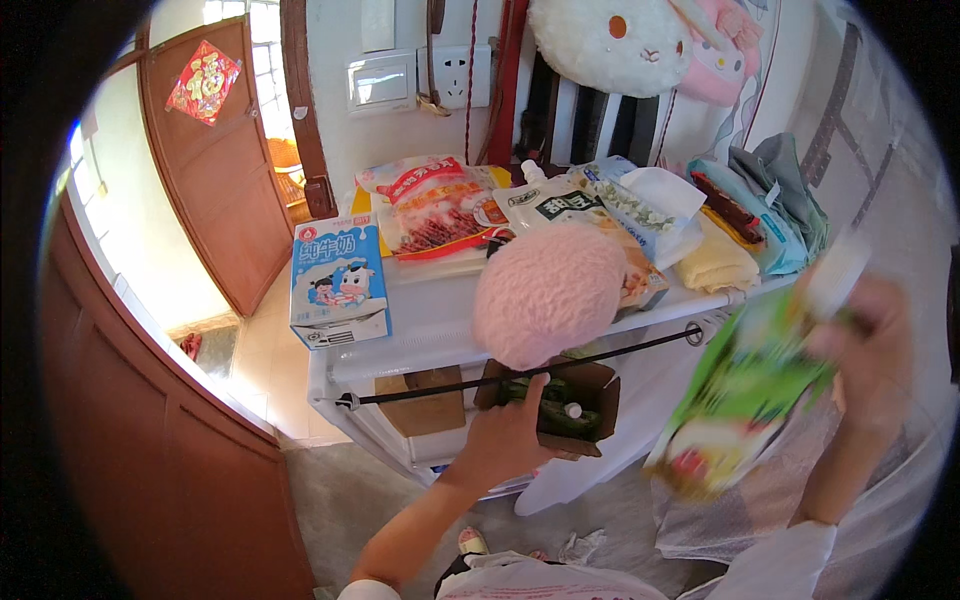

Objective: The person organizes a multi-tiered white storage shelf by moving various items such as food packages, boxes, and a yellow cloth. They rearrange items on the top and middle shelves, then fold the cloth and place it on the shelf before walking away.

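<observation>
My right hand (870, 337) grips a green spouted pouch (750, 390) with a white cap near its top; motion blurs both. My left hand (506, 442) is at the left front of an open cardboard box (609, 409), index finger raised towards the black rod (630, 350). Its other fingers are partly hidden, so a grip on the box cannot be made out. Inside the box lie green packages (559, 416), one with a white cap. Just above the rod, a pink fluffy round object (551, 292) partly covers the shelf's front.
The white shelf unit (435, 300) carries a blue milk carton (339, 281), a red-and-white food bag (442, 206), a capped pouch (555, 199), a tissue pack (637, 206) and a folded yellow cloth (716, 255). A brown door (172, 450) stands left; sheer netting (750, 517) hangs right.
</observation>
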The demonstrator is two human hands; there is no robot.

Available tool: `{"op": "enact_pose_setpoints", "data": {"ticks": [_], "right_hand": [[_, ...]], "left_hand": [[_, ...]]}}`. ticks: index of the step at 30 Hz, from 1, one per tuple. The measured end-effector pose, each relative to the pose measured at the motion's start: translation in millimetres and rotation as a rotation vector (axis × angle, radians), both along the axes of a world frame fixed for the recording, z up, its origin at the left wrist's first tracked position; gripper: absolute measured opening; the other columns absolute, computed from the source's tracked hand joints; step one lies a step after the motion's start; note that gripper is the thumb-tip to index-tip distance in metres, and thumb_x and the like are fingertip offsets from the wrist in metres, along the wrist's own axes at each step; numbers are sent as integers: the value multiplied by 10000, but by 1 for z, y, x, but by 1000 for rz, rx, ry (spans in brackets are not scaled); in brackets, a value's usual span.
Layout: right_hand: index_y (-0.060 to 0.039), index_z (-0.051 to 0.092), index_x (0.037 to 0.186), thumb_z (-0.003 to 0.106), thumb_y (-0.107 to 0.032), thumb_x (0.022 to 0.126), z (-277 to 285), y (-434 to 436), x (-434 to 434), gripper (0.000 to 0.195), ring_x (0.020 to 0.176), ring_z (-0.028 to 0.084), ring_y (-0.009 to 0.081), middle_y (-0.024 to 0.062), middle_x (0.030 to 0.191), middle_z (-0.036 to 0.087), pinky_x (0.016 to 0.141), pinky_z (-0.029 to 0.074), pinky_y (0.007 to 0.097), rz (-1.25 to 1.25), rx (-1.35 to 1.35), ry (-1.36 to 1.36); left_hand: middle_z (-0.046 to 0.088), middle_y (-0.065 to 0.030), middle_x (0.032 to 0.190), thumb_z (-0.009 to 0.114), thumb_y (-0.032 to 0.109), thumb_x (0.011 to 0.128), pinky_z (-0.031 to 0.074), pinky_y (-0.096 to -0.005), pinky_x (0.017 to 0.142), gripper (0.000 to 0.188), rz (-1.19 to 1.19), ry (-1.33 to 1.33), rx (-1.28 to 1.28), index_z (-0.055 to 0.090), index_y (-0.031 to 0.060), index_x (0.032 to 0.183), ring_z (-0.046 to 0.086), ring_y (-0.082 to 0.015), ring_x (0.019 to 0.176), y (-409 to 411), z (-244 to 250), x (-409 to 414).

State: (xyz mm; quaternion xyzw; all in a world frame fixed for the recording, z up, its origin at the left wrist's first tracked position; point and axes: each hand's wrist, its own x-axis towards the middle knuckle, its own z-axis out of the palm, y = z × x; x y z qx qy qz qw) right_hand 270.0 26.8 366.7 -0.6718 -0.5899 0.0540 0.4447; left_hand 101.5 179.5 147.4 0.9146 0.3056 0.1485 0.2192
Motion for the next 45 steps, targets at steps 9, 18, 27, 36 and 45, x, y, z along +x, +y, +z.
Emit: {"op": "enact_pose_setpoints", "data": {"ticks": [9, 18, 27, 36, 45], "right_hand": [[-56, 602, 978, 562, 62, 728, -140, 19, -12, 280, 664, 581, 169, 68, 743, 541, 508, 455, 264, 53, 145, -143], [-42, 549, 979, 562, -51, 751, -204, 76, 22, 228, 727, 567, 346, 153, 794, 566, 589, 467, 404, 88, -120, -271], [1, 551, 902, 549, -52, 713, -234, 116, 30, 196, 751, 592, 351, 186, 779, 603, 663, 478, 413, 126, -587, -498], [-14, 590, 967, 650, -116, 711, -183, 88, 21, 281, 731, 630, 234, 140, 806, 631, 623, 497, 304, 237, -437, -180], [1, 586, 891, 547, -82, 778, -189, 59, -11, 146, 730, 599, 324, 168, 754, 609, 627, 482, 377, 505, -428, 54]], "left_hand": [[571, -116, 636, 731, 339, 565, 456, -368, 564, 671, 7, -99, 251, 421, 14, 1064, 585, -284, 609, -4, -31, 1], [581, -137, 725, 727, 251, 575, 462, -363, 618, 729, 12, -142, 235, 363, -11, 1150, 588, -288, 699, -5, -31, 2], [535, -213, 1008, 738, 213, 576, 451, -379, 741, 805, -3, -195, 192, 304, -24, 1211, 556, -329, 886, -5, -21, 6], [555, -118, 1014, 661, 69, 665, 454, -396, 766, 315, -67, -332, 354, 613, 78, 977, 541, -308, 951, -11, -38, -17], [602, -70, 860, 654, -72, 617, 471, -315, 676, 290, -71, -592, 284, 664, 76, 866, 588, -229, 818, -14, -80, -28]]}}
